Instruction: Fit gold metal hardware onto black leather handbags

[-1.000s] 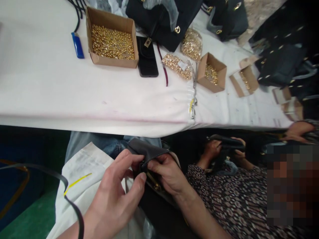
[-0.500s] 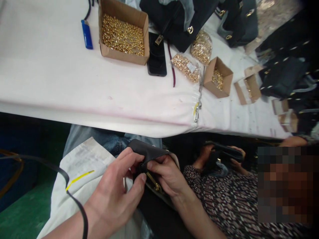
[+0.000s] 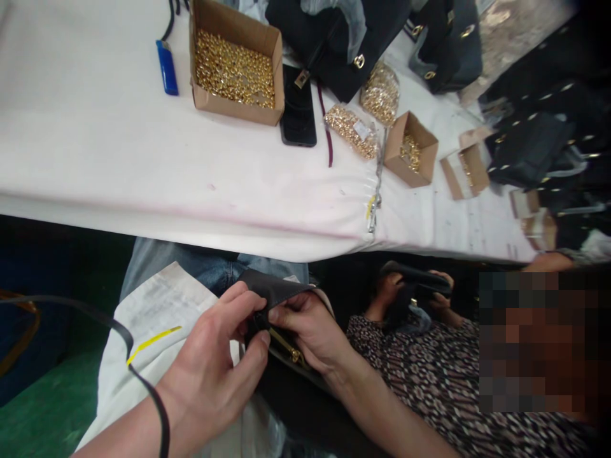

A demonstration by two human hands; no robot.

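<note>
A black bag [image 3: 281,288] with a gold zipper [image 3: 286,345] lies across my lap, its upper edge turned up. My right hand [image 3: 312,327] grips that edge from the right, thumb pressed on the near side and fingers tucked behind. On the other side, my left hand [image 3: 217,346] has its fingers curled over the corner of the same bag, with the thumb close to the zipper's end. Whatever small part sits between the left fingertips is hidden. A gold zipper pull [image 3: 296,355] hangs just below my right hand.
Ahead is a white-covered table [image 3: 119,152] with a box of gold fittings [image 3: 238,114], a blue lighter [image 3: 167,69], a black phone [image 3: 298,121], bagged fittings [image 3: 351,130] and a smaller box [image 3: 410,152]. Black bags [image 3: 353,57] stand behind. At right, a co-worker [image 3: 420,375] holds a black item.
The whole view has shifted slightly, so most things sit a little further left. Both hands keep their hold on the bag with hardly any finger movement. The co-worker's hands have risen slightly.
</note>
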